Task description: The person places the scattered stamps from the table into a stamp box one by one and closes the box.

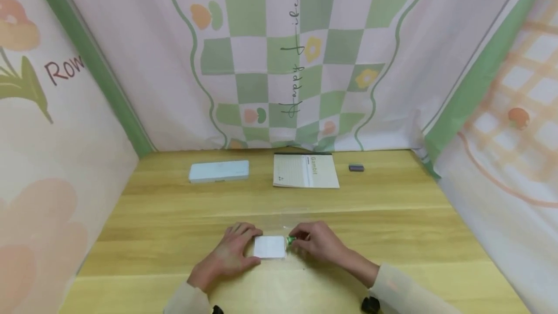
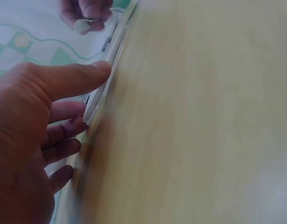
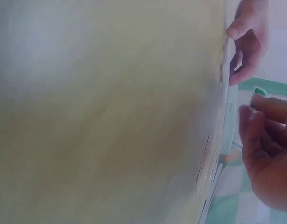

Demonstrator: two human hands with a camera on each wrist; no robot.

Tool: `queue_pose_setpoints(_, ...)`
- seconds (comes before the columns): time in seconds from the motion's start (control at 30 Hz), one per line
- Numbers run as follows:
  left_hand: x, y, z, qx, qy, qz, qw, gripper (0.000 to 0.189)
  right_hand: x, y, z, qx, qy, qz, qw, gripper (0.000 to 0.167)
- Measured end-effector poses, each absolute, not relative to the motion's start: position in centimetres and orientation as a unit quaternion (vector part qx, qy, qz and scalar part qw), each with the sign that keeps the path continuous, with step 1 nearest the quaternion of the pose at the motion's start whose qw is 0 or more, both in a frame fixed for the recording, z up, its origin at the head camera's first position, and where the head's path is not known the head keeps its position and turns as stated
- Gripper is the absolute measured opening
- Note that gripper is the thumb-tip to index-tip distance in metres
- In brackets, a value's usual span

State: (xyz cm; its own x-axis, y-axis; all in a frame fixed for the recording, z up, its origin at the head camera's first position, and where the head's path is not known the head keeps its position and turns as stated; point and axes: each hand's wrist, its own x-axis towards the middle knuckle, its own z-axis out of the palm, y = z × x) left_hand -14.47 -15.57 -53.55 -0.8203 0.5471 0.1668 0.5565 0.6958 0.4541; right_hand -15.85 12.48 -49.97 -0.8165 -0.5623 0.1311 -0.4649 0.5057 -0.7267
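Observation:
A flat white rectangular card (image 1: 269, 247), with a clear film edge at its right end, lies on the table in front of the person. My left hand (image 1: 235, 249) grips its left end, the thumb at the near edge and a finger at the far edge; the left wrist view shows the thumb on the thin white card (image 2: 106, 77). Just off the card's right end, my right hand (image 1: 317, 241) pinches a small green piece (image 1: 290, 241) between thumb and forefinger. In the right wrist view only a bit of the green piece (image 3: 259, 90) shows past the fingertips.
A clear plastic sheet (image 1: 295, 217) lies just beyond the hands. Along the table's back stand a pale blue case (image 1: 219, 171), a notebook (image 1: 305, 170) and a small dark grey block (image 1: 356, 167). Patterned curtains (image 1: 296, 62) close off the back and sides.

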Motion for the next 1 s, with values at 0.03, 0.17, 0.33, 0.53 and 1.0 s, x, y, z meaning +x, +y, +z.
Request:
queue_pose_setpoints(0.03, -14.5, -15.6, -53.6, -0.299, -0.921, -0.251, 0.008, 0.061, -15.8, 12.4, -49.9, -0.295, 0.861, -0.410, 0.065, 0.019)
queue_pose_setpoints(0.17, -14.4, -15.5, -53.5, -0.300, -0.920, -0.251, 0.005, 0.060, -15.7, 12.0, -49.7, -0.302, 0.849, -0.427, 0.072, 0.034)
queue_pose_setpoints(0.33, -14.4, -15.5, -53.5, -0.301, -0.921, -0.248, 0.009, 0.057, -15.6, 11.3, -49.3, -0.310, 0.846, -0.429, 0.070, 0.021)
queue_pose_setpoints(0.53, -14.5, -15.4, -53.2, -0.295, -0.923, -0.249, 0.008, 0.056, -15.9, 10.0, -48.4, -0.294, 0.852, -0.428, 0.058, 0.012)
queue_pose_setpoints(1.0, -14.6, -15.4, -53.2, -0.295, -0.924, -0.245, 0.003, 0.055, -16.9, 7.0, -48.5, -0.280, 0.864, -0.396, 0.133, 0.004)
